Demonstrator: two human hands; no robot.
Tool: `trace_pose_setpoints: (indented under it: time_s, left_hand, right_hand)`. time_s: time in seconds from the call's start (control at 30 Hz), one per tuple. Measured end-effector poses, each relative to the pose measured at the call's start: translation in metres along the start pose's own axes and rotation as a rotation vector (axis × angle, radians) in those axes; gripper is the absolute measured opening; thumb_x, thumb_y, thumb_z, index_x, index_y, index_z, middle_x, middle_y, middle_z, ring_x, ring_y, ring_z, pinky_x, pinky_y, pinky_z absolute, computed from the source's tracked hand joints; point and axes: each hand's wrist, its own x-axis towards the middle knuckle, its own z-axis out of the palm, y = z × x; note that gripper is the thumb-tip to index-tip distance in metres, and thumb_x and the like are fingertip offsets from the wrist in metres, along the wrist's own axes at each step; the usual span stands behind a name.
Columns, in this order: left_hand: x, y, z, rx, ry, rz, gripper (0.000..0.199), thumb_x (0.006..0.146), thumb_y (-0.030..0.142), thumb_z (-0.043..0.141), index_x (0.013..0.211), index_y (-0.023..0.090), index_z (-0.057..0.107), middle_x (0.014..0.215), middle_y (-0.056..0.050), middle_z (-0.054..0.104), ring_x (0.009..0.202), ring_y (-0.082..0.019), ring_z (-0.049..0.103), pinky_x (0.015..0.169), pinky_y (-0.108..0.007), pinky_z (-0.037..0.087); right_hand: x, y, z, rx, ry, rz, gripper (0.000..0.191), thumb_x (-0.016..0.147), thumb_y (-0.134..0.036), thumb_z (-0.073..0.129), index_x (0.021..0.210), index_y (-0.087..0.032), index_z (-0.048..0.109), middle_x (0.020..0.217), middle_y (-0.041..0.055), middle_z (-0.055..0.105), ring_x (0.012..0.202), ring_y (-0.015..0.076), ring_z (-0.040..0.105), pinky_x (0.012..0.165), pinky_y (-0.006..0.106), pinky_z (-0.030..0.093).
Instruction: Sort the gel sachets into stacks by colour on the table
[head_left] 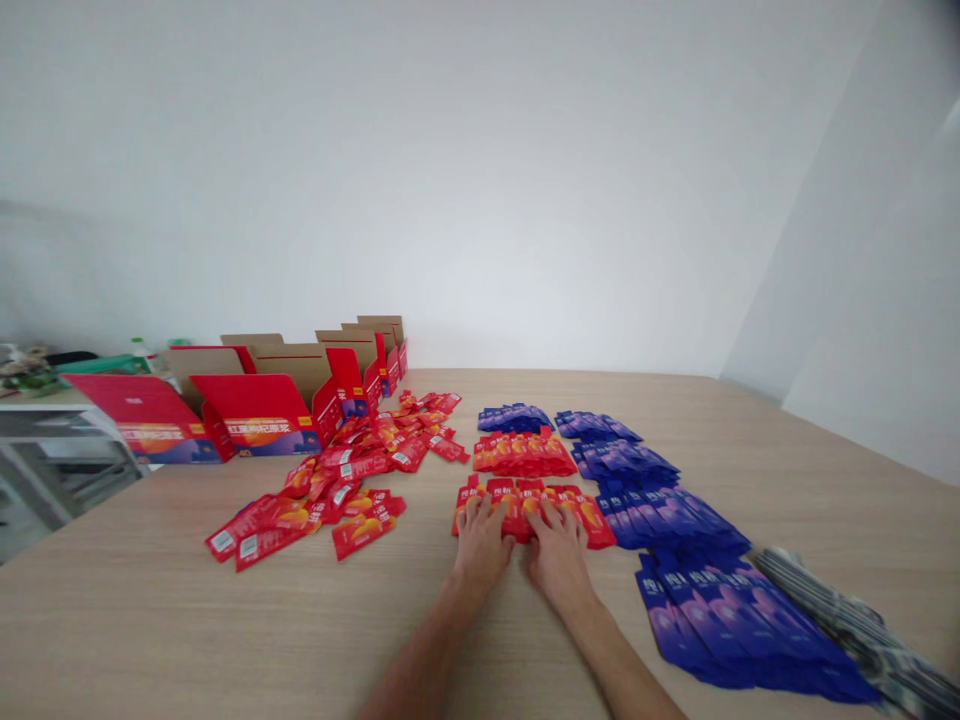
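Observation:
My left hand (482, 545) rests on the left part of a row of red sachets (592, 515), palm down with its fingers apart. On the middle of that same row lies my right hand (559, 552), its fingers also spread. The sachets overlap one another on the table, and my fingers cover part of them. Just behind is a second row of red sachets (523, 456). To the left spreads a loose heap of red sachets (356, 462), some with their barcode side up. Rows of blue-purple sachets (667, 515) lie to the right of my hands.
Open red cartons (259, 420) stand along the table's left side, flaps up. A grey-striped bundle (847, 620) lies at the right beside the nearest blue-purple sachets. Another table (45, 402) with assorted items is at far left. A white wall (562, 200) rises behind the wooden table (300, 640).

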Motion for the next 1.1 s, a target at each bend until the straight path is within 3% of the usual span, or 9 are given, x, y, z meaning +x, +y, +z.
trace_pose_setpoints:
  time_s: [0.13,0.27,0.5,0.77,0.93,1.1]
  left_hand:
    - [-0.009,-0.010,-0.007,0.024,0.044,0.029,0.055,0.082,0.027,0.055,0.137,0.025,0.053,0.150,-0.008,0.043,0.138,-0.030,0.031,0.111,-0.044,0.025]
    - [-0.019,-0.036,-0.020,0.082,0.128,0.005,0.049,0.085,0.015,0.045,0.133,0.022,0.053,0.142,-0.009,0.051,0.130,-0.026,0.041,0.106,-0.039,0.030]
    - [-0.031,-0.096,-0.045,0.234,0.231,-0.227,0.046,0.086,0.007,0.038,0.127,0.015,0.058,0.136,-0.015,0.055,0.130,-0.026,0.043,0.107,-0.040,0.029]
    - [-0.048,-0.143,-0.057,0.399,0.264,-0.447,0.056,0.085,0.009,0.040,0.140,0.013,0.049,0.151,-0.020,0.040,0.141,-0.035,0.029,0.112,-0.052,0.017]
    - [-0.053,-0.158,-0.071,0.365,0.225,-0.548,0.051,0.086,0.012,0.039,0.135,0.013,0.051,0.140,-0.021,0.051,0.130,-0.033,0.042,0.104,-0.049,0.027]
    - [-0.051,-0.163,-0.082,0.214,0.198,-0.616,0.042,0.079,0.021,0.052,0.121,0.017,0.060,0.130,-0.018,0.057,0.122,-0.033,0.047,0.098,-0.047,0.035]
  right_hand:
    - [-0.001,-0.016,-0.005,0.020,0.029,-0.049,0.054,0.078,-0.014,0.052,0.129,-0.028,0.061,0.145,0.0050,0.049,0.137,0.0319,0.029,0.108,0.045,0.020]
    - [-0.002,-0.035,-0.006,0.042,0.018,-0.095,0.054,0.077,-0.012,0.052,0.129,-0.028,0.061,0.146,0.0060,0.047,0.137,0.0326,0.029,0.109,0.047,0.017]
    - [-0.005,-0.086,0.002,0.133,0.004,-0.187,0.049,0.079,-0.014,0.052,0.124,-0.029,0.064,0.146,0.0053,0.049,0.135,0.0324,0.033,0.109,0.048,0.018]
    - [-0.014,-0.141,0.029,0.275,-0.057,-0.280,0.044,0.082,-0.014,0.049,0.121,-0.026,0.067,0.143,0.0068,0.051,0.135,0.0321,0.037,0.108,0.046,0.028]
    - [-0.015,-0.150,0.045,0.316,-0.061,-0.298,0.046,0.084,-0.011,0.045,0.122,-0.025,0.067,0.143,0.0067,0.052,0.136,0.0315,0.038,0.111,0.046,0.027]
    - [-0.015,-0.145,0.046,0.350,-0.044,-0.299,0.045,0.084,-0.010,0.045,0.119,-0.022,0.069,0.140,0.0079,0.055,0.134,0.0297,0.042,0.111,0.044,0.030]
